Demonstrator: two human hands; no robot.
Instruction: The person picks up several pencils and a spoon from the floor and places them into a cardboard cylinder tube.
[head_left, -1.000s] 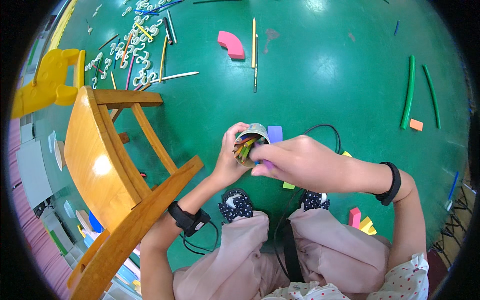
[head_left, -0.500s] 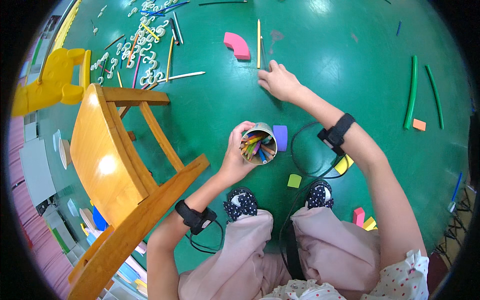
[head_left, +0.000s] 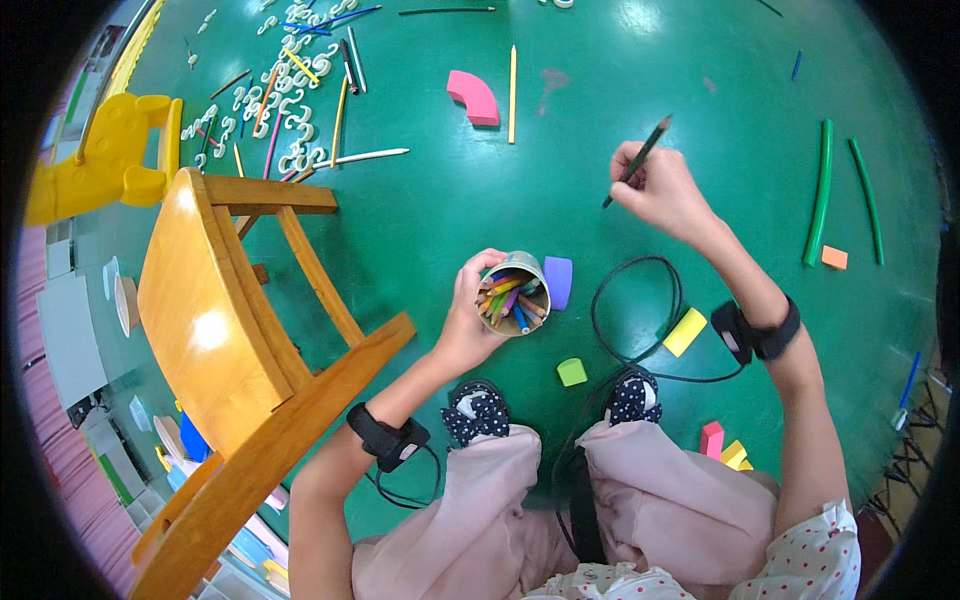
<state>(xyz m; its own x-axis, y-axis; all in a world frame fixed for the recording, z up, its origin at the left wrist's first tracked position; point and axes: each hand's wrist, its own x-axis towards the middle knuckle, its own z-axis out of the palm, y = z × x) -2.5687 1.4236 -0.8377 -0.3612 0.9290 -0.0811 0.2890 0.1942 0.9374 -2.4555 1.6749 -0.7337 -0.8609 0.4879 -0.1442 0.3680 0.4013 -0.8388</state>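
Observation:
My left hand (head_left: 472, 318) is wrapped round the side of a round can (head_left: 538, 326) standing on the green floor. Colored pencils (head_left: 513, 300) of several colors lean inside it, their ends toward me. Up and to the right of the can, my right hand (head_left: 660, 188) is raised and pinches a dark pencil (head_left: 645, 155), tilted with its upper end to the right. A yellow pencil (head_left: 513, 95) lies on the floor ahead, beside a pink curved block (head_left: 474, 98). Touching or close to the can's right side is a purple block (head_left: 558, 283).
A wooden chair (head_left: 215, 320) lies on my left, near a yellow plastic piece (head_left: 110, 160). White curved pieces (head_left: 295, 110) and loose pencils are scattered at the far left. A black cable (head_left: 600, 310) loops near my feet. Green sticks (head_left: 820, 195) lie at the right.
My right hand has picked the dark pencil up from beside the yellow one and moved right and nearer to me. The left hand stays on the can.

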